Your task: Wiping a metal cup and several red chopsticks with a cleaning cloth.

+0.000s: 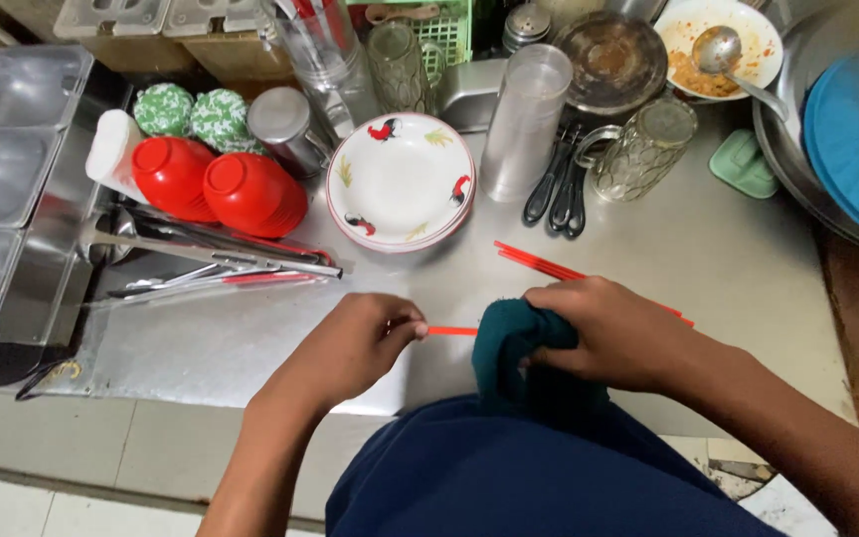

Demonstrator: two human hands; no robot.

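Note:
My left hand (365, 343) pinches the end of a thin red chopstick (452, 330) over the front of the steel counter (738, 268). My right hand (608, 333) grips a dark teal cloth (509, 348) wrapped around the other part of that chopstick. More red chopsticks (539, 265) lie on the counter just behind my right hand, partly hidden by it.
A stack of white plates with rooster prints (400, 179) sits mid-counter. Two red bowls (216, 179) lie upside down at left, above ladles and utensils (211, 264). Glass mugs (643, 149), a clear tumbler (527, 119), black-handled tools (559, 189) and a dirty bowl with spoon (718, 45) stand behind.

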